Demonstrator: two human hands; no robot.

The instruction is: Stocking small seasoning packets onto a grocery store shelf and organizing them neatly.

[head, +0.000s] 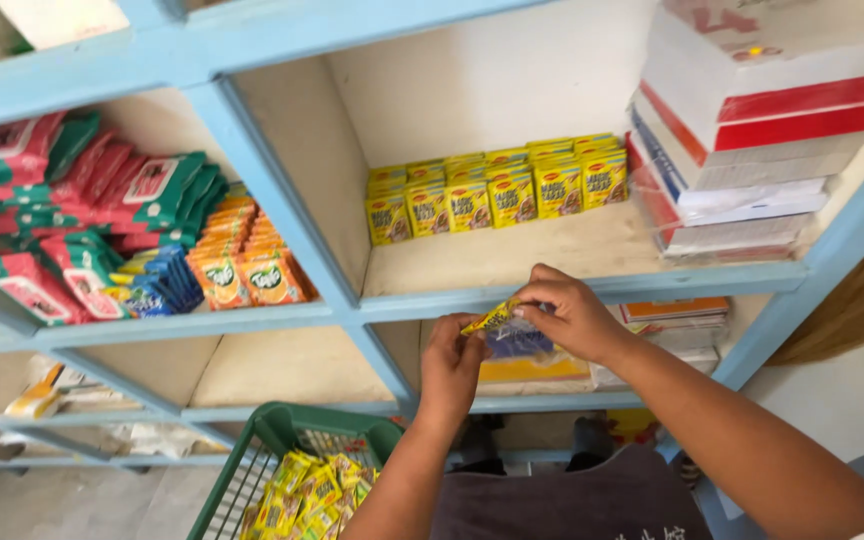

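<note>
Nearest the camera, a green wire basket point(274, 437) is being kept low at the left, with a heap of small yellow packets point(314, 497) lying in it. Just above it, a strip of yellow sachets point(505, 328) is being held in front of the shelf edge point(592, 289), between both hands. The left hand point(450, 362) is being closed on the strip's lower left end, with its fingers curled and pinching. The right hand point(570, 312) is being closed over the upper right part, thumb and fingertips pressed on the foil. The strip is judged to be light, limp and somewhat slick, likely to fold or slip, so it is best being taken by its flat sealed edges rather than its filled middles. Beyond the hands, rows of yellow sachets point(497, 190) are being displayed upright on a pale, worn shelf board. Stacked white and red boxes point(752, 130) are being stored at the right of the same compartment. Farther left, orange sachets point(242, 262), blue packets point(164, 282) and red and green packs point(92, 200) are being kept in the next compartment of the light blue shelving point(282, 215), against a whitish wall.
</note>
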